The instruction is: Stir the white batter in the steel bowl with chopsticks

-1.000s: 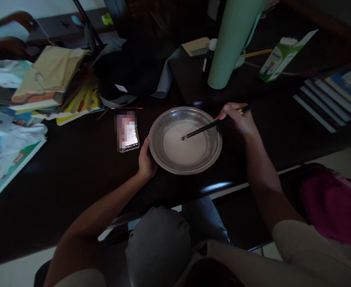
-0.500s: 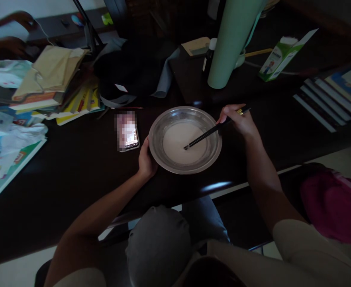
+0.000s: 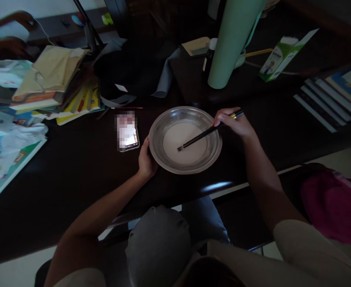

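A round metal basin (image 3: 185, 169) stands on the dark table, with a pale, milky liquid (image 3: 178, 133) in its bottom. My left hand (image 3: 147, 161) grips the basin's left side, its fingers partly hidden beneath the rim. In my right hand (image 3: 233, 123) is a pair of black chopsticks (image 3: 200, 135) with gold bands near the upper end. The chopsticks slant down to the left over the right rim, their tips at the liquid. Just left of the basin lies a phone (image 3: 131, 139) with a lit screen, partly pixelated.
Behind the basin stand a tall green flask (image 3: 232, 48), a small dark bottle (image 3: 208, 59) and a green-white carton (image 3: 278, 59). Piled books and papers (image 3: 50, 79) fill the left side; stacked books (image 3: 327, 99) lie at right. A black bag (image 3: 133, 71) sits behind the phone.
My right hand has shifted slightly left, and the chopstick tips have moved left through the liquid. My left hand and the basin have stayed in place.
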### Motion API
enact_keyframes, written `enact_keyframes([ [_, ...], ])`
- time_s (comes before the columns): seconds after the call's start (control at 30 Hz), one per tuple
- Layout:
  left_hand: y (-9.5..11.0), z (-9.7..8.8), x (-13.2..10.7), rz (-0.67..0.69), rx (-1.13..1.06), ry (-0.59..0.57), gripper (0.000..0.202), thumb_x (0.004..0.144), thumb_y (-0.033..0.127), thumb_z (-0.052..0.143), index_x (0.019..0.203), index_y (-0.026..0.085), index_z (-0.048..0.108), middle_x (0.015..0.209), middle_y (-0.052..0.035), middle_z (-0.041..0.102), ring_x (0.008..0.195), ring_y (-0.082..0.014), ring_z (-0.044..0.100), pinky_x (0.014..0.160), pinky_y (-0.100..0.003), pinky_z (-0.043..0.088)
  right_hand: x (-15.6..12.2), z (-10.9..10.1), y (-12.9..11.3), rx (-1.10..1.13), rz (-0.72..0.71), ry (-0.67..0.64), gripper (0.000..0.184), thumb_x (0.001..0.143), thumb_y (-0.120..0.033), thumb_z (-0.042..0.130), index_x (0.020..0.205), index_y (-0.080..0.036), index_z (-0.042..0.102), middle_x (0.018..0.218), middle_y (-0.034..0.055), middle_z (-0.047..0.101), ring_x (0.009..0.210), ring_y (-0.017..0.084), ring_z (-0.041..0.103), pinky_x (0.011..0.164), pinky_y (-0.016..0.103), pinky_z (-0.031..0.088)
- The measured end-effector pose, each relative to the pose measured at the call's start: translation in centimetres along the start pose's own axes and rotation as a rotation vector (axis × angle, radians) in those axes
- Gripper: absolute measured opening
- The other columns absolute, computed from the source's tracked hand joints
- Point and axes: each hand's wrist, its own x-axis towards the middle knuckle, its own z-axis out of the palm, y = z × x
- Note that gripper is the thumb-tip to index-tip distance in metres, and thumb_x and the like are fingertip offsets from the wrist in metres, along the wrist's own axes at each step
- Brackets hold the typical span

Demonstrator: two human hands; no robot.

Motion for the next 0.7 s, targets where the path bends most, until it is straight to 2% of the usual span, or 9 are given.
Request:
enact_keyframes([
  [0.1, 0.03, 0.05, -0.03, 0.002, -0.008, 0.000, 0.028, 0.089, 0.045, 0.061, 0.104, 0.026, 0.073, 0.112, -0.0024, 0.077, 0.121, -0.0263, 0.066, 0.106, -0.040, 0.051, 0.10, -0.08, 0.18, -0.011, -0.020, 0.085, 0.040, 0.082, -0.061, 0.069, 0.065, -0.025, 0.074, 0.067, 0.0010, 0.073, 0.068, 0.017, 0.070, 0.070, 0.033, 0.055],
  [0.2, 0.08, 0.10, -0.06, 0.001, -0.009, 0.012, 0.026, 0.088, 0.045, 0.062, 0.101, 0.026, 0.073, 0.110, -0.0022, 0.078, 0.120, -0.0267, 0.066, 0.104, -0.040, 0.052, 0.05, -0.47, 0.37, 0.006, -0.016, 0.195, 0.045, 0.083, -0.064, 0.066, 0.059, -0.025, 0.071, 0.058, 0.0010, 0.068, 0.061, 0.018, 0.068, 0.066, 0.036, 0.055],
  [0.3, 0.11, 0.13, -0.09, 0.001, -0.010, 0.006, 0.026, 0.088, 0.045, 0.062, 0.101, 0.026, 0.073, 0.110, -0.0015, 0.077, 0.120, -0.0266, 0.066, 0.105, -0.041, 0.052, -0.04, -0.47, 0.25, 0.010, -0.019, 0.101, 0.046, 0.082, -0.065, 0.065, 0.059, -0.026, 0.072, 0.058, 0.0016, 0.068, 0.062, 0.019, 0.068, 0.067, 0.037, 0.055],
  [0.4, 0.11, 0.16, -0.12, -0.003, -0.022, -0.009, 0.025, 0.089, 0.045, 0.060, 0.101, 0.026, 0.073, 0.112, -0.0017, 0.077, 0.121, -0.0266, 0.066, 0.106, -0.041, 0.051, 0.03, -0.20, 0.09, -0.015, -0.020, 0.005, 0.040, 0.081, -0.063, 0.069, 0.067, -0.026, 0.076, 0.067, 0.0016, 0.073, 0.071, 0.019, 0.071, 0.073, 0.035, 0.055],
  [0.57, 0.06, 0.16, -0.07, 0.002, -0.015, -0.004, 0.027, 0.089, 0.046, 0.061, 0.102, 0.026, 0.073, 0.112, -0.0023, 0.077, 0.123, -0.0277, 0.065, 0.106, -0.041, 0.051, 0.07, -0.45, 0.49, 0.001, -0.014, 0.167, 0.041, 0.084, -0.061, 0.066, 0.062, -0.027, 0.073, 0.063, -0.0002, 0.070, 0.065, 0.017, 0.068, 0.067, 0.034, 0.054],
  [0.63, 0.07, 0.14, -0.06, 0.014, -0.007, -0.013, 0.027, 0.089, 0.047, 0.061, 0.101, 0.026, 0.073, 0.114, -0.0022, 0.076, 0.123, -0.0279, 0.065, 0.106, -0.042, 0.051, 0.00, -0.46, 0.52, 0.006, -0.014, 0.138, 0.044, 0.085, -0.062, 0.065, 0.060, -0.026, 0.072, 0.060, 0.0003, 0.069, 0.062, 0.017, 0.067, 0.065, 0.034, 0.053],
  [0.7, 0.11, 0.14, -0.07, 0.011, -0.003, -0.019, 0.027, 0.089, 0.047, 0.061, 0.101, 0.026, 0.073, 0.114, -0.0016, 0.076, 0.123, -0.0276, 0.065, 0.107, -0.042, 0.051, -0.03, -0.26, 0.36, -0.006, -0.025, 0.046, 0.043, 0.085, -0.061, 0.065, 0.062, -0.026, 0.074, 0.063, 0.0010, 0.071, 0.065, 0.017, 0.069, 0.067, 0.033, 0.054],
])
